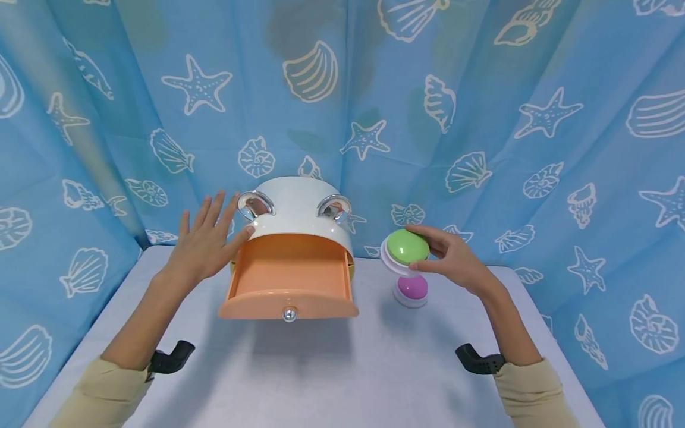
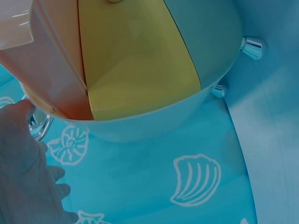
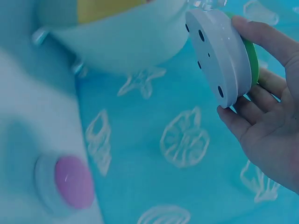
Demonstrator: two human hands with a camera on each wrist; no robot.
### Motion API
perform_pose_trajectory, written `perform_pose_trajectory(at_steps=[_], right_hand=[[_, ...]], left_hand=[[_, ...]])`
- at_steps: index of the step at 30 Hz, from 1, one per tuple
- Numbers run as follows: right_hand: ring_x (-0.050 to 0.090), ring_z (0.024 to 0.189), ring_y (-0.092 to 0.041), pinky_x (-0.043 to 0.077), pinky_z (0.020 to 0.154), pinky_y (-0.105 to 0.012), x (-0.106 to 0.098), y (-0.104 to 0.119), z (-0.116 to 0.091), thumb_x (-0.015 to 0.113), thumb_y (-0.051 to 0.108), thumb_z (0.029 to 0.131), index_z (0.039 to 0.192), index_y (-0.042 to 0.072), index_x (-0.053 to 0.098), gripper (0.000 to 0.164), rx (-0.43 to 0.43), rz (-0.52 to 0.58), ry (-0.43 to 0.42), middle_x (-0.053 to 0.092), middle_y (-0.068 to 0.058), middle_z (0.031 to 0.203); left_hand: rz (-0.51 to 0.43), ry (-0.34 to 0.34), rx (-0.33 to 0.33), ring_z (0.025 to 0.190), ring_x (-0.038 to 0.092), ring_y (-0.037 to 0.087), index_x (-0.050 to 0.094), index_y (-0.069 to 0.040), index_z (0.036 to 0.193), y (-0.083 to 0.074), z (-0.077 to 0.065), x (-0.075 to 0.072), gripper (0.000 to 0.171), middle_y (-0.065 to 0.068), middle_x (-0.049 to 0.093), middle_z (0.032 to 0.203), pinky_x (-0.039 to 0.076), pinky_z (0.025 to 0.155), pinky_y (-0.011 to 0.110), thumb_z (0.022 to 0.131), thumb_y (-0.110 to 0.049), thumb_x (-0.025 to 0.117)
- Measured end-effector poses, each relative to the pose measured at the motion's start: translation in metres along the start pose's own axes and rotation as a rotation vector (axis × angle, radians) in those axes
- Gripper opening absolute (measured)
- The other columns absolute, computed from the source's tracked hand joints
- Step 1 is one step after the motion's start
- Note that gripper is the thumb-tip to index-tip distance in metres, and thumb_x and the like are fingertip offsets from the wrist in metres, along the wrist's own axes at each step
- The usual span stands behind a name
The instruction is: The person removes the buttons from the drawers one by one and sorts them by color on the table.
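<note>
A white rounded cabinet (image 1: 299, 205) with two chrome rings like ears stands at the table's back, its orange top drawer (image 1: 293, 264) pulled out and bare inside. My left hand (image 1: 206, 244) is at the cabinet's left side with fingers spread straight, the thumb tip right by the edge below the left ring. Above the table, my right hand (image 1: 452, 258) grips a green push button (image 1: 408, 246) with a white base, thumb and fingers on opposite sides of it. In the right wrist view the underside of that base shows small dark holes.
A purple push button (image 1: 412, 288) sits on the white-covered table (image 1: 332, 392), below the green one. Lower on the cabinet is a yellow drawer front (image 2: 135, 60), and short silver feet (image 2: 253, 47) hold it up. A blue shell-print curtain (image 1: 374, 71) surrounds the table's back and sides.
</note>
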State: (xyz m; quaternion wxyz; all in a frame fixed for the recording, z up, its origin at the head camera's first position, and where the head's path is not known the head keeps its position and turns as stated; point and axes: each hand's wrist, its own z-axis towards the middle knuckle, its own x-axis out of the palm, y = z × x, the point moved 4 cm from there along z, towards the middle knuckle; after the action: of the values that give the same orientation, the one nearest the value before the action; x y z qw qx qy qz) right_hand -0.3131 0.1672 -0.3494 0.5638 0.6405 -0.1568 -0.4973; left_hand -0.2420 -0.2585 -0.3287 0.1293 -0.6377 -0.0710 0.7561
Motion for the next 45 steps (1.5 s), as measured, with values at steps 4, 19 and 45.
perform_pose_trajectory(at_steps=[4,19,45], right_hand=[[0.042,0.137,-0.037,0.045,0.096,-0.019,-0.011,-0.023,-0.011,0.077,0.012,0.088,0.150,0.001,0.042,0.072,0.059,-0.017,-0.017,0.042,-0.018,0.151],[0.032,0.141,-0.045,0.034,0.108,-0.058,-0.037,-0.090,-0.031,0.075,0.020,0.091,0.153,0.003,0.037,0.074,0.195,-0.150,-0.131,0.035,-0.023,0.155],[0.024,0.142,-0.050,0.027,0.111,-0.060,-0.040,-0.187,-0.062,0.074,0.025,0.092,0.154,-0.004,0.029,0.082,0.371,-0.169,-0.235,0.028,-0.030,0.156]], left_hand=[[0.010,0.004,-0.002,0.148,-0.005,0.045,0.005,-0.009,0.161,0.000,0.001,0.001,0.083,0.023,-0.001,0.164,-0.011,0.110,0.068,0.102,-0.060,0.033],[-0.005,-0.014,0.004,0.148,-0.006,0.046,0.005,-0.010,0.161,0.001,0.001,0.001,0.083,0.023,-0.001,0.164,-0.012,0.109,0.069,0.102,-0.062,0.031],[-0.010,-0.019,0.010,0.148,-0.003,0.047,0.005,-0.009,0.161,0.000,0.000,0.002,0.083,0.024,0.000,0.164,-0.011,0.109,0.069,0.102,-0.062,0.031]])
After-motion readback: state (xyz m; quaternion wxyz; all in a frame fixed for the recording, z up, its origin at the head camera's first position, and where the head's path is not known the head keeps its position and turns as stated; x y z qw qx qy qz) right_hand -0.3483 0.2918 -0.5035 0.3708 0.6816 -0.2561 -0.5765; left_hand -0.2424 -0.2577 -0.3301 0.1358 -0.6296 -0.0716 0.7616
